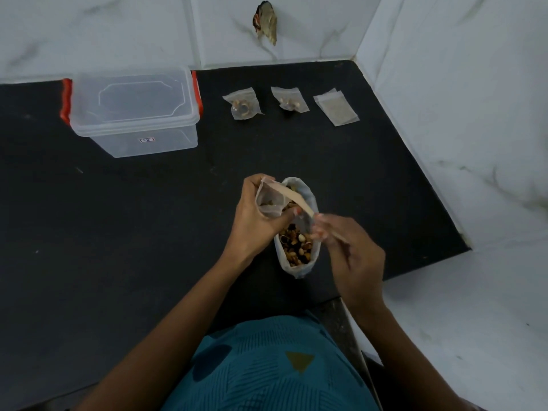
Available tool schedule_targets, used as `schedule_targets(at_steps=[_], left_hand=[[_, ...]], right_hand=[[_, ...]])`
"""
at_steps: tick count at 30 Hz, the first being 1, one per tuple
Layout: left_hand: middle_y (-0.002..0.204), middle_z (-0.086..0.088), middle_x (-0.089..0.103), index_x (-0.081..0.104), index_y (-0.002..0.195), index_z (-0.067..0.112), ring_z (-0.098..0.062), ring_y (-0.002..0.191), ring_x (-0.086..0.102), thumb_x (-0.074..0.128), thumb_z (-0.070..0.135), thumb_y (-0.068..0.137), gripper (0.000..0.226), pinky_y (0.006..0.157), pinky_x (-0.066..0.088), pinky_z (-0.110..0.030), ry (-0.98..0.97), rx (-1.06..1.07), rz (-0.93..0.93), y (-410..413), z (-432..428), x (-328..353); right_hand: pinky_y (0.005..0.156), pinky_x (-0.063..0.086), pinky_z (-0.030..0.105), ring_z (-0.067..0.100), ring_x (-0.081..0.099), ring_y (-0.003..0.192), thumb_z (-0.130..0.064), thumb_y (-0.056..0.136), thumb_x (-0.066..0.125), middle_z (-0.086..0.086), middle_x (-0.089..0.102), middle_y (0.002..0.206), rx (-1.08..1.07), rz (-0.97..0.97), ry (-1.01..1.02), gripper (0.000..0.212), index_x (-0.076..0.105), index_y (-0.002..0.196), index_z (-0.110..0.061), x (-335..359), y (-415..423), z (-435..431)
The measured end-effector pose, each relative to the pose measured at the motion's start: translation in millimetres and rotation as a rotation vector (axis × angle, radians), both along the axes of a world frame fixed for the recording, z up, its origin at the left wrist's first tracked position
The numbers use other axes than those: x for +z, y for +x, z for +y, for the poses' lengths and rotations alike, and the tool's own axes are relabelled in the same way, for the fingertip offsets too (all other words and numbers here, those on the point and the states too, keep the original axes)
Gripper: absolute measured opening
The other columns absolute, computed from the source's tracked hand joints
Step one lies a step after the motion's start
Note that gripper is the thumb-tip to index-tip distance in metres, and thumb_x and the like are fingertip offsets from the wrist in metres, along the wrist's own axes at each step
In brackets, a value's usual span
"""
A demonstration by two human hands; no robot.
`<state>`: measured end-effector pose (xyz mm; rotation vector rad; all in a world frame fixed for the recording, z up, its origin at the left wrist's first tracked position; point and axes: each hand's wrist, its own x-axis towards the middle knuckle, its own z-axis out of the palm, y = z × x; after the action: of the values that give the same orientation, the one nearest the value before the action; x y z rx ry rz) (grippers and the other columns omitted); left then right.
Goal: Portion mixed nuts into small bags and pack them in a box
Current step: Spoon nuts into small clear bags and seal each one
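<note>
While the left hand (255, 221) holds a small clear bag (268, 201) open above the big bag of mixed nuts (298, 247), the right hand (353, 250) pinches the end of a flat wooden spoon (292, 198) and tips its far end into the small bag's mouth. The left fingers are curled round the small bag, with the thumb on the near side, so the top is wide. The right fingers are closed on the spoon handle, but they look blurry, so I cannot tell just how they sit. The big bag stands on the black counter (118, 232) right in front of the person, its top rolled down and the nuts showing. The small bag looks very thin, soft and light, so I think it would flop and fold shut if let go. It is best held near the top edge with a soft squeeze, so the mouth makes a round hole. The nuts are hard and smooth and may roll off the flat spoon, so holding the small bag over the big one is smart. At the back of the counter lie a filled bag (242, 103) and a second filled bag (289, 99), and beside them a little pile of empty bags (336, 107). The clear plastic box (133, 114) with red clips sits at the back left with its lid on, well apart from the hands. It looks stiff and light, good to lift by its sides.
</note>
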<state>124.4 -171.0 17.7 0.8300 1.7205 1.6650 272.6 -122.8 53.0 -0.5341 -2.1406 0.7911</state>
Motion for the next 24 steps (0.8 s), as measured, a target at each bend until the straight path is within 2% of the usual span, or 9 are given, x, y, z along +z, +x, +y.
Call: schedule_targets(at_steps=[2,4,5,8,11,15,18,20,24], left_hand=[[0.11,0.006,0.051,0.039,0.107,0.025,-0.008,0.108,0.053,0.078,0.008,0.069,0.057,0.084,0.044,-0.009,-0.009,-0.009,0.021,0,0,-1],[0.112,0.007,0.05,0.038,0.108,0.026,-0.011,0.112,0.051,0.077,0.006,0.07,0.057,0.086,0.043,-0.009,-0.01,-0.024,0.029,0,-1,-2],[0.112,0.008,0.048,0.038,0.108,0.026,-0.01,0.112,0.05,0.077,0.007,0.07,0.058,0.087,0.042,-0.008,-0.015,-0.03,0.03,1,-1,-2],[0.112,0.012,0.047,0.037,0.107,0.03,-0.006,0.112,0.049,0.078,0.012,0.069,0.059,0.086,0.04,-0.005,-0.019,-0.038,0.045,1,-3,-1],[0.11,0.013,0.046,0.037,0.102,0.035,-0.005,0.108,0.05,0.077,0.007,0.07,0.058,0.083,0.043,-0.006,-0.03,-0.038,0.051,0,-4,1],[0.107,0.017,0.046,0.039,0.107,0.029,0.003,0.103,0.049,0.076,0.008,0.072,0.056,0.078,0.043,-0.004,-0.08,-0.043,0.038,-3,-10,-1],[0.106,0.016,0.048,0.041,0.111,0.022,0.008,0.099,0.051,0.077,0.01,0.071,0.054,0.076,0.043,-0.004,-0.125,-0.051,0.035,-6,-17,-9],[0.103,0.015,0.048,0.043,0.11,0.018,0.015,0.093,0.051,0.077,0.008,0.071,0.053,0.074,0.043,-0.003,-0.159,-0.073,0.038,-5,-23,-14],[0.1,0.015,0.049,0.043,0.109,0.015,0.021,0.085,0.05,0.077,0.007,0.071,0.052,0.072,0.042,-0.002,-0.22,-0.13,0.039,1,-31,-22]], right_hand=[[0.074,0.047,0.008,-0.006,0.061,0.082,-0.009,0.087,0.049,-0.018,0.064,0.082,-0.078,0.08,-0.333,0.018,0.058,0.102,-0.015,10,-3,0],[0.069,0.051,0.015,0.002,0.064,0.072,-0.016,0.086,0.052,-0.014,0.068,0.078,-0.098,0.144,-0.569,0.015,0.059,0.099,-0.017,15,-4,3],[0.068,0.052,0.017,0.004,0.064,0.07,-0.019,0.086,0.049,-0.011,0.068,0.078,-0.104,0.165,-0.617,0.016,0.06,0.098,-0.017,16,-4,4],[0.067,0.052,0.018,0.006,0.064,0.069,-0.018,0.087,0.048,-0.01,0.068,0.078,-0.095,0.164,-0.607,0.016,0.06,0.098,-0.018,19,-3,4],[0.067,0.052,0.017,0.005,0.064,0.071,-0.015,0.089,0.052,-0.013,0.067,0.08,-0.089,0.151,-0.507,0.013,0.058,0.1,-0.019,21,0,2],[0.063,0.051,0.017,0.007,0.064,0.067,-0.015,0.09,0.048,-0.009,0.067,0.075,-0.231,0.168,-0.546,0.012,0.06,0.095,-0.019,21,8,11],[0.059,0.049,0.012,0.003,0.062,0.064,-0.009,0.09,0.05,-0.007,0.063,0.066,-0.283,0.045,-0.489,0.012,0.061,0.092,-0.013,11,17,21],[0.06,0.048,0.011,0.002,0.061,0.064,-0.007,0.09,0.052,-0.009,0.06,0.07,-0.278,-0.09,-0.41,0.01,0.061,0.094,-0.007,2,23,25],[0.063,0.047,0.009,0.0,0.06,0.068,-0.004,0.089,0.053,-0.009,0.058,0.072,-0.252,-0.223,-0.39,0.01,0.061,0.093,-0.01,-18,26,22]])
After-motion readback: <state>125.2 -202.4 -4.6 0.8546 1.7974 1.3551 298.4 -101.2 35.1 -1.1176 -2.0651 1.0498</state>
